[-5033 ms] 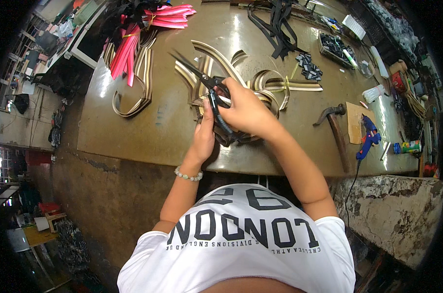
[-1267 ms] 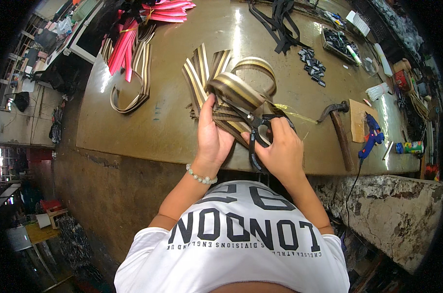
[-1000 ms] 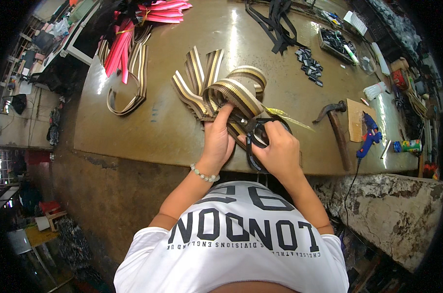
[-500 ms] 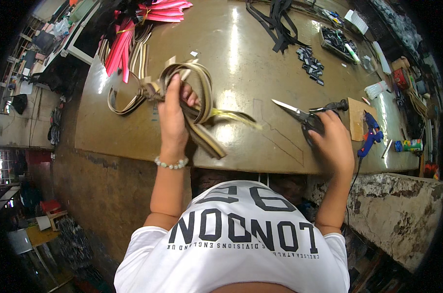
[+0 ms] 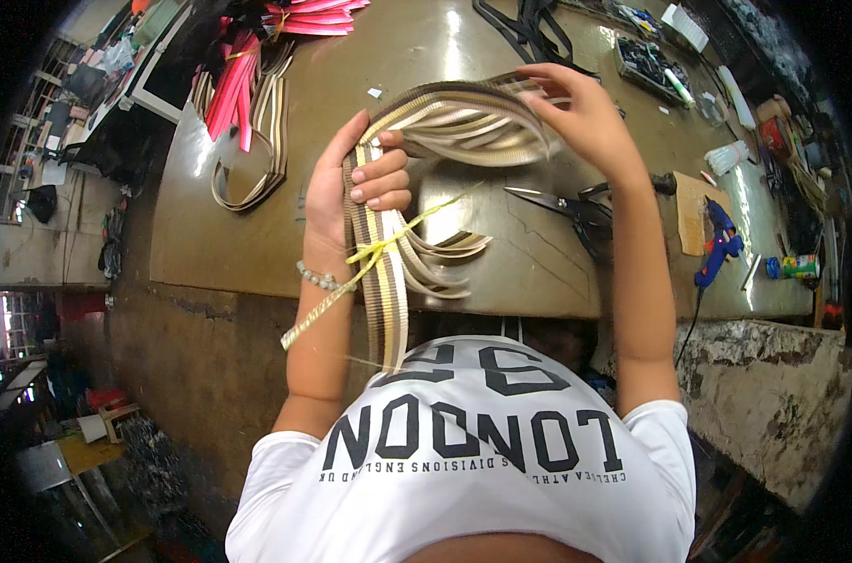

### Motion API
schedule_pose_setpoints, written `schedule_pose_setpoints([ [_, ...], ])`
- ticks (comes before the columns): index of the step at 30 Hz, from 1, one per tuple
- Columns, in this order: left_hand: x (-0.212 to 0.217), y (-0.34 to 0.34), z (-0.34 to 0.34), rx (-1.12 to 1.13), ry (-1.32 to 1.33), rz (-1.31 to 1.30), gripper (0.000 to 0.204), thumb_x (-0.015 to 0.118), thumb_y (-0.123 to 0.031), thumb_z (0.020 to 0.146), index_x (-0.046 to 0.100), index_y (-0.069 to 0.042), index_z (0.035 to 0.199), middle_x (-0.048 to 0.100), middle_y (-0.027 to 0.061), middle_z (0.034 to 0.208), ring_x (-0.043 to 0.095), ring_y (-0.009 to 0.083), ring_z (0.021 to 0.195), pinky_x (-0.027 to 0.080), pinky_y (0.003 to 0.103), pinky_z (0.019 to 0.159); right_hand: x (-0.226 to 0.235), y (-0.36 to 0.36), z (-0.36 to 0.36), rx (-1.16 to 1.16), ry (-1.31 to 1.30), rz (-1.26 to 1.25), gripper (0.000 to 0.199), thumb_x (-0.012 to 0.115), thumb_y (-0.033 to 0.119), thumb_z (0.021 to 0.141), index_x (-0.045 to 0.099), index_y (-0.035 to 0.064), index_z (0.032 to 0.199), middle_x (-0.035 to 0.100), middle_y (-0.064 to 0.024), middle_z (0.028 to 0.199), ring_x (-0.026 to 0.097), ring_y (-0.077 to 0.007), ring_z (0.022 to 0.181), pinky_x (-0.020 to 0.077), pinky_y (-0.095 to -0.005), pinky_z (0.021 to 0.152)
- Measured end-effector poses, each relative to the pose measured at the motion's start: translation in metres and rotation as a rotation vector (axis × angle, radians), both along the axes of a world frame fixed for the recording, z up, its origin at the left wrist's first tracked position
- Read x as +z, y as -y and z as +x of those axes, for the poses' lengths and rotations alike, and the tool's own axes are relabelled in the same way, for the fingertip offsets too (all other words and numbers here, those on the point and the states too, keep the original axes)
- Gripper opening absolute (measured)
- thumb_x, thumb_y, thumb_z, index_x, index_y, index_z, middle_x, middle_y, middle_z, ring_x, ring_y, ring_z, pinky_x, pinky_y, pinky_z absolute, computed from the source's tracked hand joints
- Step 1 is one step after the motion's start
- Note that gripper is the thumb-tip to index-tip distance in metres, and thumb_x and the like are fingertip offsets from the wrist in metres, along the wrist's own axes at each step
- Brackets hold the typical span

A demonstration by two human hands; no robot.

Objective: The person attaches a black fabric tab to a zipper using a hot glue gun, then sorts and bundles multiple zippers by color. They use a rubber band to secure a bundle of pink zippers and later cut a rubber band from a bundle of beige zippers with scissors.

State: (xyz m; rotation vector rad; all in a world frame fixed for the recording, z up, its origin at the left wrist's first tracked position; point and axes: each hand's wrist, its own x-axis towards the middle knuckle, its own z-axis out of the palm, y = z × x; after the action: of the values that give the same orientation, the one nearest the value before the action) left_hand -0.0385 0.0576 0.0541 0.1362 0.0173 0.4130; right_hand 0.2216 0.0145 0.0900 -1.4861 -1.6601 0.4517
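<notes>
My left hand [image 5: 351,192] is clamped around a bundle of brown-and-cream striped webbing straps [image 5: 417,159], held above the brown tabletop [image 5: 257,244]. A thin yellow ribbon tie [image 5: 379,249] binds the bundle just below that grip. My right hand [image 5: 581,117] pinches the far end of the arched straps, fingers closed on them. Black-handled scissors [image 5: 562,202] lie on the tabletop beneath my right forearm. Further left lie pink straps [image 5: 238,89] and another striped loop [image 5: 257,159]. A blue glue gun [image 5: 722,244] rests at right.
</notes>
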Motion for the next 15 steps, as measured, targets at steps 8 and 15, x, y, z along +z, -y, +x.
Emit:
schedule_pose_setpoints([
  [8, -0.014, 0.0, 0.006, 0.263, -0.017, 0.028, 0.038, 0.032, -0.039, 0.1, 0.048, -0.008, 0.085, 0.033, -0.0055, 0.052, 0.032, 0.0068, 0.042, 0.03, 0.023, 0.044, -0.007, 0.093, -0.089, 0.137, -0.202, 0.118, 0.015, 0.062, 0.004, 0.085, 0.063, -0.0022, 0.099, 0.063, -0.0124, 0.084, 0.062, -0.0201, 0.073, 0.0495, -0.0296, 0.065],
  [15, -0.005, 0.006, 0.012, 0.458, -0.091, 0.111, 0.032, 0.038, -0.037, 0.097, 0.048, -0.01, 0.084, 0.032, -0.0053, 0.052, 0.031, 0.007, 0.042, 0.03, 0.023, 0.045, -0.028, 0.09, -0.116, 0.104, -0.154, -0.036, 0.032, 0.076, 0.026, 0.079, 0.061, -0.0018, 0.087, 0.06, -0.0076, 0.074, 0.054, -0.0091, 0.06, 0.0456, -0.0241, 0.054],
])
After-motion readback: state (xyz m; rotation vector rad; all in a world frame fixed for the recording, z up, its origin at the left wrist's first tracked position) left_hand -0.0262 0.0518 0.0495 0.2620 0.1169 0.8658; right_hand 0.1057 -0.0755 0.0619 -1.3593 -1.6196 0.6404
